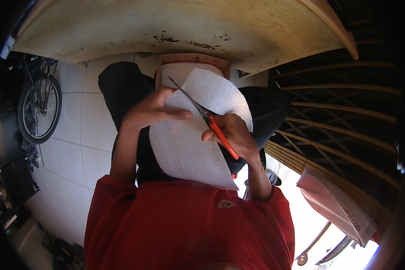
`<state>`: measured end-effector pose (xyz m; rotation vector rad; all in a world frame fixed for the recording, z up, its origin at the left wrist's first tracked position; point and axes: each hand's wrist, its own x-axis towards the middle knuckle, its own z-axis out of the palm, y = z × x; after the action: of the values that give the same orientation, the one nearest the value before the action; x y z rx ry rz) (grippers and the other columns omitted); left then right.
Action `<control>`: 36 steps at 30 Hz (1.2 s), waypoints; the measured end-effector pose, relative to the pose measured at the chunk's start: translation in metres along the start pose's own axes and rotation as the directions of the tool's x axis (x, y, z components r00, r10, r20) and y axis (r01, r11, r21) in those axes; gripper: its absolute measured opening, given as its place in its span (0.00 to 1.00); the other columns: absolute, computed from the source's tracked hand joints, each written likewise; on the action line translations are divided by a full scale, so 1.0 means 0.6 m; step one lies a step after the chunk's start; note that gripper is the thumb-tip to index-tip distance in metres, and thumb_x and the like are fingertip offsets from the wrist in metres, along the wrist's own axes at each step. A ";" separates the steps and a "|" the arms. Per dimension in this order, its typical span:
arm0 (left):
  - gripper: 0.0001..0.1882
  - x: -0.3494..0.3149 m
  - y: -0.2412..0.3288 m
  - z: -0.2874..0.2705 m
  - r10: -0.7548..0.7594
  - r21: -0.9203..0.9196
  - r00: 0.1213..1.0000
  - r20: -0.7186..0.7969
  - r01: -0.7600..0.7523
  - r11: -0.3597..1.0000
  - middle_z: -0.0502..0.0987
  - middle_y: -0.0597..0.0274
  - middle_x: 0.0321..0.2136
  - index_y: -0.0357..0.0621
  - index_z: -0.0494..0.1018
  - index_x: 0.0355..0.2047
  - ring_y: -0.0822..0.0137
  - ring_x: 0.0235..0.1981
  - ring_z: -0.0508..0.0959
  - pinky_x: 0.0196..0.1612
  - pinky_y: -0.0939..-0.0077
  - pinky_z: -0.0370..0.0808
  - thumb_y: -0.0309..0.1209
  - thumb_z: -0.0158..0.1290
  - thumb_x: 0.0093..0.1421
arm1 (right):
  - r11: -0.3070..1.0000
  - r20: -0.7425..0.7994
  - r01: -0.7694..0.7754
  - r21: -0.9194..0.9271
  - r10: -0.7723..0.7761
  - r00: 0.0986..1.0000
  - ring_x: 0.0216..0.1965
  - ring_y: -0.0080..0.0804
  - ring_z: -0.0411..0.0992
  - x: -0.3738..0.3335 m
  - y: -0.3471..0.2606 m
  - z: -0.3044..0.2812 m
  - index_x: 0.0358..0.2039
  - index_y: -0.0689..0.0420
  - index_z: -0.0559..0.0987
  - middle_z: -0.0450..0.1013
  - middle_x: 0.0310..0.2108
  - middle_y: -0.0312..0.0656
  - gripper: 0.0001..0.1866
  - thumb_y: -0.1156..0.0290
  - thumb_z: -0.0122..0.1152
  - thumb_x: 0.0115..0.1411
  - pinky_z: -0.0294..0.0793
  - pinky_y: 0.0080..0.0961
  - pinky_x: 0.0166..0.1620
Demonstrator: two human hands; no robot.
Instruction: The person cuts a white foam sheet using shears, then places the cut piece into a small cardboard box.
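The largest thing is a pale, stained desk (117, 31), which spreads at the far side, beyond the knees. Before it sits the person in a red shirt (189, 225) and dark trousers (267, 103). Over the lap lies a white textured sheet (184, 148), in appearance a packing foam; its long axis goes from the far side toward the shirt, and a pointed corner comes to the shirt on the right. Behind its far end stands a brown box (193, 57), between the knees, with something white inside.

The left hand (155, 110) is at the left edge of the sheet, half curved, with the thumb above the surface; whether it pinches the sheet I cannot tell, because the fingers are partly hidden. The right hand (231, 132) is closed around the red handles of the scissors (220, 137), at the right side of the sheet. The relation which matters most: the blades lie slantwise over the sheet, pointing far and left, so the sheet is to the left of the right hand, and the tips are nearer to the left hand.
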<state>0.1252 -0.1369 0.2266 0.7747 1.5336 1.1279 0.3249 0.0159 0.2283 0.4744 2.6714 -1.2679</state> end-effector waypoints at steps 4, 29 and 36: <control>0.34 0.004 -0.006 0.006 0.083 -0.010 0.997 -0.006 -0.083 0.997 0.73 0.53 0.48 0.31 0.67 0.52 0.64 0.48 0.75 0.54 0.73 0.67 0.39 0.66 0.50 | 0.995 -0.019 -0.067 0.080 0.069 0.997 0.14 0.33 0.62 0.005 -0.014 -0.006 0.19 0.64 0.75 0.61 0.10 0.41 0.36 0.35 0.62 0.47 0.61 0.33 0.24; 0.32 -0.042 -0.051 -0.004 0.029 -0.430 0.993 -0.116 -0.076 0.900 0.67 0.45 0.55 0.38 0.57 0.59 0.55 0.53 0.74 0.54 0.67 0.71 0.31 0.58 0.58 | 0.745 0.021 -0.115 0.657 0.134 0.991 0.21 0.17 0.67 -0.008 -0.018 0.034 0.27 0.64 0.81 0.71 0.17 0.34 0.12 0.68 0.70 0.51 0.64 0.20 0.24; 0.39 -0.073 -0.088 0.058 0.090 -0.558 0.987 -0.130 -0.148 0.816 0.68 0.48 0.54 0.32 0.54 0.61 0.62 0.55 0.71 0.54 0.66 0.70 0.34 0.62 0.55 | 0.830 -0.368 0.048 0.556 0.194 0.909 0.26 0.12 0.67 0.007 0.009 0.020 0.33 0.64 0.78 0.72 0.24 0.30 0.07 0.77 0.66 0.54 0.65 0.12 0.31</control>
<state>0.1742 -0.1855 0.1922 0.4080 1.1328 1.6365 0.3230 0.0110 0.2158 1.0142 2.4930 -2.1372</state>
